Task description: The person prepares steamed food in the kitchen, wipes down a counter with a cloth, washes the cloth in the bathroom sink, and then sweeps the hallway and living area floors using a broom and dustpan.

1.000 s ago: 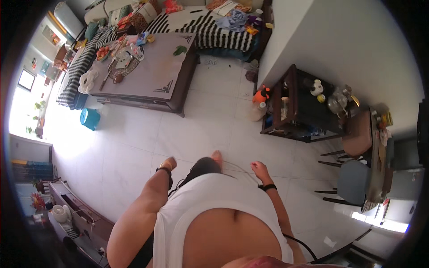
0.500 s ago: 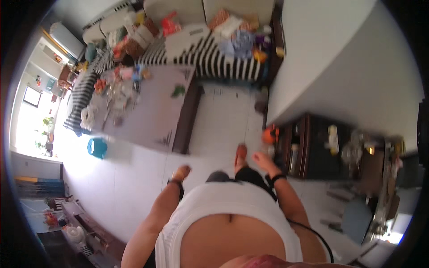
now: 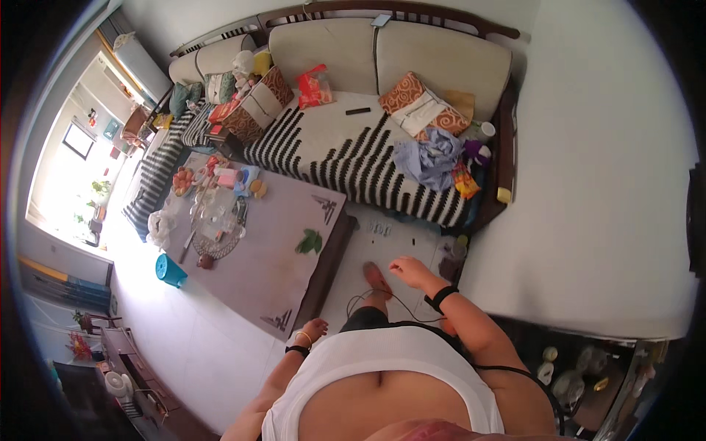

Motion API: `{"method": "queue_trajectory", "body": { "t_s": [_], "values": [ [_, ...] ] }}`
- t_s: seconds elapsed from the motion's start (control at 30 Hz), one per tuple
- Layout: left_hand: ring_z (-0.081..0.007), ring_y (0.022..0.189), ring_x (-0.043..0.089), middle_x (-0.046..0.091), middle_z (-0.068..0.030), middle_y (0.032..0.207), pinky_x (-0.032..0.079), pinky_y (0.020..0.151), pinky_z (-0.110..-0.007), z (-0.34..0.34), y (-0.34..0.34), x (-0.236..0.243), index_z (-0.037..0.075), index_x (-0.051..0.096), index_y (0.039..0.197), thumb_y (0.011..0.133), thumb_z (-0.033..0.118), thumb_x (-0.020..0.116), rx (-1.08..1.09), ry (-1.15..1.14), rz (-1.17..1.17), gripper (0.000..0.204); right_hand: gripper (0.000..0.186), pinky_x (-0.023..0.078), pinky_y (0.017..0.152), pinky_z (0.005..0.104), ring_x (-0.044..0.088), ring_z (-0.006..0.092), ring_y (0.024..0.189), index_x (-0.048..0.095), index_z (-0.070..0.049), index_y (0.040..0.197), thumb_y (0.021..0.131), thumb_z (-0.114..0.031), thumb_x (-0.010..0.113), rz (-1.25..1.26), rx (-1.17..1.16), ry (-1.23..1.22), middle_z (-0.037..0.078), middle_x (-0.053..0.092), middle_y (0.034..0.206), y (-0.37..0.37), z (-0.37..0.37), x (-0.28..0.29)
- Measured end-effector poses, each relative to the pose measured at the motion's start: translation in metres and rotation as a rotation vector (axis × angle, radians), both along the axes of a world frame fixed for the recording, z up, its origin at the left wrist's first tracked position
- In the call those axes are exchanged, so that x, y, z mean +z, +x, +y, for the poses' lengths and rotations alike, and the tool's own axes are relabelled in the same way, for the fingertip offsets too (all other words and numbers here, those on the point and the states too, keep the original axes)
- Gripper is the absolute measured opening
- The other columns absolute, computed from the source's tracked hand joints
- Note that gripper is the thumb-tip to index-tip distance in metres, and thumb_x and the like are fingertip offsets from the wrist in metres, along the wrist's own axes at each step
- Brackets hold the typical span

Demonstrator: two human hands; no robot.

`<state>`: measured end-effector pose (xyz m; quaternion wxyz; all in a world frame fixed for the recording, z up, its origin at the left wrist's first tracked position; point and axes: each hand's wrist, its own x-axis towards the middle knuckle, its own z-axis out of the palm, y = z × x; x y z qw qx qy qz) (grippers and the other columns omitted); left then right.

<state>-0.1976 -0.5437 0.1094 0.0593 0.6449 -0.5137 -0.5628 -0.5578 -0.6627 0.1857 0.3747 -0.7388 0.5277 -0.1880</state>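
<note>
My left hand hangs low near the front right corner of the grey-topped coffee table, its fingers loosely bent and holding nothing that shows. My right hand is out in front over the gap beside the table, fingers curled in and empty. My bare foot is on the tiled floor in that gap, with a thin cable looping around my leg. On the table lie a green leaf, fruit, a round openwork tray and plastic bags.
A striped sofa with cushions, blue clothing and a red bag stands ahead. A blue bucket is left of the table. A white wall rises at the right, above a dark cabinet holding small objects.
I have stepped forward and turned rightward, into the gap beside the table; the sofa and table look nearer. My right hand has swung forward and higher in the picture.
</note>
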Motion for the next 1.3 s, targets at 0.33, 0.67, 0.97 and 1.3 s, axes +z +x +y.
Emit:
{"method": "queue_trajectory", "body": {
  "t_s": [0.33,0.67,0.97,1.3],
  "values": [
    [-0.0195,0.073,0.059,0.061,-0.008,0.076,0.047,0.066,-0.031,-0.184,0.016,-0.111,0.003,0.06,0.082,0.077,0.019,0.051,-0.36,-0.076,-0.003,0.019,0.017,0.042,0.069,0.0355,0.053,0.0288,0.078,0.057,-0.003,0.087,0.08,-0.017,0.049,0.003,0.046,0.107,0.013,0.054,0.085,-0.034,-0.172,0.021],
    [-0.0185,0.067,0.058,0.06,-0.0091,0.068,0.045,0.062,-0.03,-0.326,-0.046,-0.016,0.005,0.057,0.075,0.071,0.022,0.058,0.048,-0.013,-0.118,0.018,0.011,0.043,0.064,0.0341,0.054,0.0263,0.073,0.054,-0.004,0.077,0.072,-0.014,0.057,-0.189,0.153,0.125,0.011,0.054,0.077,-0.039,-0.335,-0.013],
    [-0.024,0.06,0.055,0.056,-0.014,0.065,0.044,0.056,-0.037,-0.137,0.045,-0.129,0.003,0.056,0.069,0.072,0.027,0.054,-0.043,-0.162,-0.474,0.025,0.017,0.042,0.068,0.0374,0.052,0.0298,0.078,0.057,-0.006,0.078,0.076,-0.021,0.048,-0.156,0.484,0.085,0.011,0.053,0.079,-0.003,-0.485,-0.012],
    [-0.0226,0.079,0.058,0.062,-0.0144,0.085,0.045,0.07,-0.034,-0.054,-0.15,-0.019,-0.002,0.059,0.087,0.072,0.028,0.061,0.88,0.284,-0.46,0.033,0.02,0.042,0.072,0.0368,0.051,0.029,0.082,0.057,-0.003,0.079,0.078,-0.021,0.048,-0.053,0.965,0.059,0.012,0.054,0.081,0.068,-0.487,-0.002]
  ]
}}
